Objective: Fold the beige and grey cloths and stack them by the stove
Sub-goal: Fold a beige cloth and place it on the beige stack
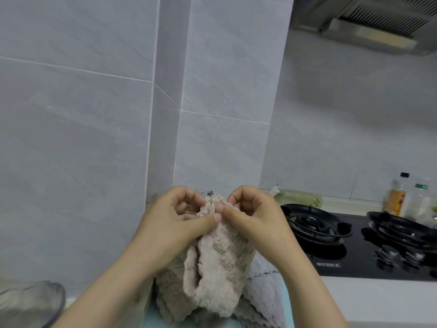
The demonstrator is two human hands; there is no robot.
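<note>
Beige cloth: held up above the desk, hanging in loose vertical folds from its top edge; thick, nubbly pile, pinkish beige; lower end bunched against the grey cloth.
Grey cloth: lying under and behind the beige one, at the left end of the desk, just left of the stove; pale grey, fluffy, crumpled, not folded.
Dark grey tuft: showing above the beige top edge, between the hands; unclear whether part of the grey cloth.
Pale blue surface: visible beneath both cloths.
Left hand: fingers curled, thumb and fingers pinching the top edge of the beige cloth.
Right hand: fingers curled likewise, pinching the same edge just beside the left; thumb tips touching.
Stove surface: black glass, two burners with black pan supports, two metal knobs at the front.
Writing on stove: short row of white characters near the front edge; too small and blurred to read.
Bottle with orange label: upright behind the right burner; label text not legible.
Bottle with green cap: upright just beside it; no readable marking.
Greenish bottle: lying on its side against the wall, behind the left burner.
Glass bowl: lower left, well apart from the cloths.
Range hood: above the stove, top right.
</note>
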